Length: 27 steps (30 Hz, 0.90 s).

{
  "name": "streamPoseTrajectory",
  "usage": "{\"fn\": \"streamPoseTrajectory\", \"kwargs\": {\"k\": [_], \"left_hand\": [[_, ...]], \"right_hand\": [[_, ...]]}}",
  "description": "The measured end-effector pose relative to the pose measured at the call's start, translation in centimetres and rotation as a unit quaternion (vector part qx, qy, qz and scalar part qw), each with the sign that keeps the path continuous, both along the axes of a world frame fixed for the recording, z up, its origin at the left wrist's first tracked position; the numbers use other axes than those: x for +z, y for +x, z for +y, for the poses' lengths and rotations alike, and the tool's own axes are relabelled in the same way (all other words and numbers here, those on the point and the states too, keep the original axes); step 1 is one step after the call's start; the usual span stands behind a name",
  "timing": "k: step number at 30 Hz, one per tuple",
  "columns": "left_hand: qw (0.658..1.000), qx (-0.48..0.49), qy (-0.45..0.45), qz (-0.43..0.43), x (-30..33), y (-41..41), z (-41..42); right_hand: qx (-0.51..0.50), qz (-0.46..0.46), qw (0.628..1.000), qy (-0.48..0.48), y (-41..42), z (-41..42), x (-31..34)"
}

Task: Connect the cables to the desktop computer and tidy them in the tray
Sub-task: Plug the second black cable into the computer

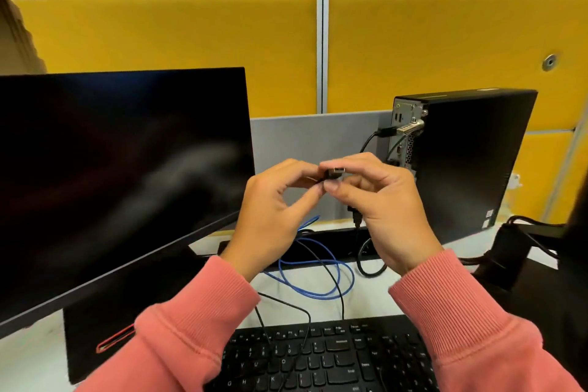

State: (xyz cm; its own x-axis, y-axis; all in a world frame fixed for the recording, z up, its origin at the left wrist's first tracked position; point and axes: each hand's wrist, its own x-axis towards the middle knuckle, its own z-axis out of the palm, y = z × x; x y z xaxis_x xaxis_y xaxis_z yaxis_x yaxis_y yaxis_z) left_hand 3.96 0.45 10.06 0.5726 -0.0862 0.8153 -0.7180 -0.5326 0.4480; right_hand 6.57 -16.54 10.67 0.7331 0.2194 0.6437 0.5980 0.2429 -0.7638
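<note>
Black USB plug [334, 174], silver tip, pinched between both hands' fingers [331, 165].

One view only, taken from a head-worn wide-angle camera. It was aimed forward and slightly down over a desk, toward a yellow partition wall [191, 41]. Both hands were seen close up at mid-frame; a keyboard [324, 356] was cut off by the bottom edge, a monitor [111, 169] by the left. Straight lines were bowed near the edges.
</note>
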Motion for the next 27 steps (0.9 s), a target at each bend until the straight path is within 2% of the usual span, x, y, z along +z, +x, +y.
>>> {"fn": "streamPoseTrajectory", "kwargs": {"k": [7,18,23,27], "left_hand": [[0.999,0.021,0.011,-0.038,-0.8,0.3,-0.5],[1.0,0.019,0.002,-0.021,-1.5,0.8,-0.5],[1.0,-0.009,-0.009,0.011,-1.9,1.2,-1.0],[0.996,-0.042,-0.021,0.076,-2.9,2.2,-1.3]], "right_hand": [[-0.003,-0.001,1.0,-0.012,0.0,-0.6,-1.2],[-0.044,-0.005,0.999,-0.014,0.3,-0.7,-1.3],[-0.054,0.043,0.998,-0.001,0.6,-1.0,-1.8],[-0.038,0.131,0.991,0.002,1.6,-1.4,-2.7]]}}
